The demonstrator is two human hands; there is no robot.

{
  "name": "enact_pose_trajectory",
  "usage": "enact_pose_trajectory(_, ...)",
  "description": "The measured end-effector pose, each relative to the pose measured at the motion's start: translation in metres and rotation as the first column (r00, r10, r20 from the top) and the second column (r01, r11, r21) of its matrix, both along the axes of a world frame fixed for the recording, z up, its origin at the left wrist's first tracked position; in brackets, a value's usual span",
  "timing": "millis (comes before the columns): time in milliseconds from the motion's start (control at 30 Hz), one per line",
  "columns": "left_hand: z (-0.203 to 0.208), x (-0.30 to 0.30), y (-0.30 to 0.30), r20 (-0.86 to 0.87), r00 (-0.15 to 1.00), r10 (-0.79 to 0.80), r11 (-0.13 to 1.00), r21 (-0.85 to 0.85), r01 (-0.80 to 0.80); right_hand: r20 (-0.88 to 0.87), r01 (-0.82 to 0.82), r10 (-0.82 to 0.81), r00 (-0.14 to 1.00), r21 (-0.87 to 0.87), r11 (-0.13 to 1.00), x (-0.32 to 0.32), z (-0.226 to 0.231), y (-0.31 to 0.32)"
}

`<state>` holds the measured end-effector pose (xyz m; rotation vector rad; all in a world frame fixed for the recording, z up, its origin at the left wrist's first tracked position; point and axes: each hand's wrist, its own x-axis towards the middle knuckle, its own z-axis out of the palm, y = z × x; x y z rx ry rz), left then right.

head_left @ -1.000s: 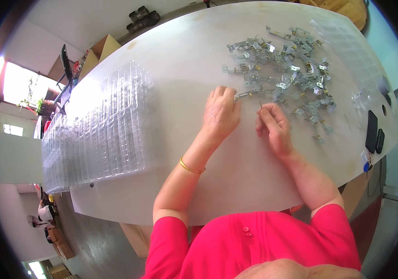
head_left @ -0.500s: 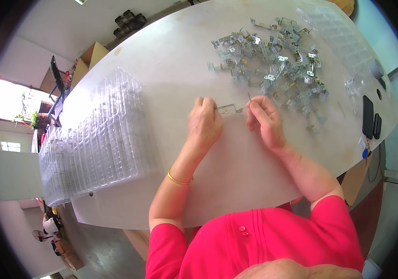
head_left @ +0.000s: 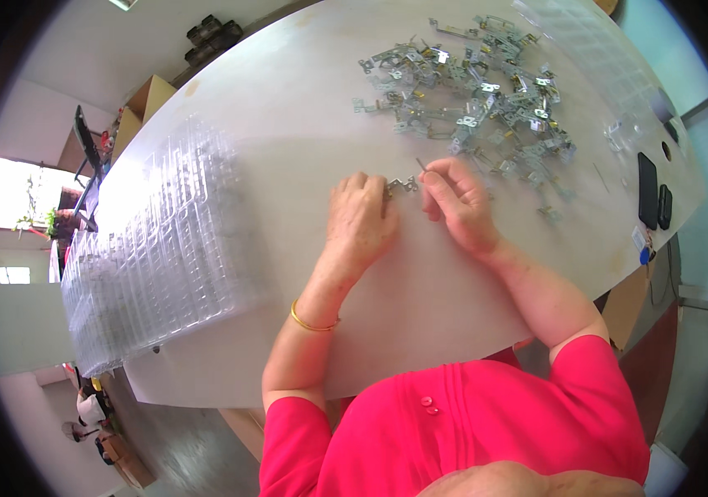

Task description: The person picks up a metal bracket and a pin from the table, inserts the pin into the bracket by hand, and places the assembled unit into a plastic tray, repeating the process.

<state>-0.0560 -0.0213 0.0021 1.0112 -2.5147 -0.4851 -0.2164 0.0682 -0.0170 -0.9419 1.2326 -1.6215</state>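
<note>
My left hand (head_left: 360, 214) is closed on a small metal bracket (head_left: 404, 184), whose notched end sticks out past the fingertips toward the right. Just right of it, my right hand (head_left: 460, 203) pinches a thin, short metal rod (head_left: 421, 164) between thumb and fingers, its tip pointing up and left. The two hands are close together but apart, over the white table (head_left: 304, 124). A loose pile of similar metal brackets (head_left: 486, 91), some with brass-coloured parts, lies beyond my right hand. My fingers hide most of the bracket.
Stacked clear plastic trays (head_left: 163, 248) stand at the table's left. More clear trays (head_left: 586, 50) lie at the far right. Near the right edge are a black phone (head_left: 647, 190), a smaller black object (head_left: 664, 207) and keys with a blue tag (head_left: 645, 256). A thin rod (head_left: 601, 176) lies nearby.
The bracket in my left hand has turned, so its long side no longer shows and a notched end does. Both hands remain close together; the whole view has shifted slightly.
</note>
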Motion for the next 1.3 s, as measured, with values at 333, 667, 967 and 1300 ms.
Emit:
enact_pose_trajectory(333,0.011,0.005,0.001,-0.289,0.920,0.265,0.893,0.434,-0.121,-0.102,0.013,-0.010,0.995,0.023,1.000,0.003,0.001,-0.004)
enact_pose_trajectory(667,-0.020,0.018,-0.026,-0.483,0.751,0.451,0.834,0.527,-0.161,-0.258,0.010,-0.024,0.966,-0.056,0.998,0.022,0.000,-0.060)
enact_pose_trajectory(967,-0.021,0.019,-0.030,-0.568,0.664,0.486,0.811,0.577,-0.099,-0.411,0.019,-0.051,0.910,-0.082,0.996,0.028,-0.007,-0.086)
enact_pose_trajectory(1300,-0.023,0.016,-0.030,-0.560,0.663,0.496,0.808,0.578,-0.115,-0.439,0.010,-0.042,0.898,-0.075,0.997,0.026,-0.006,-0.083)
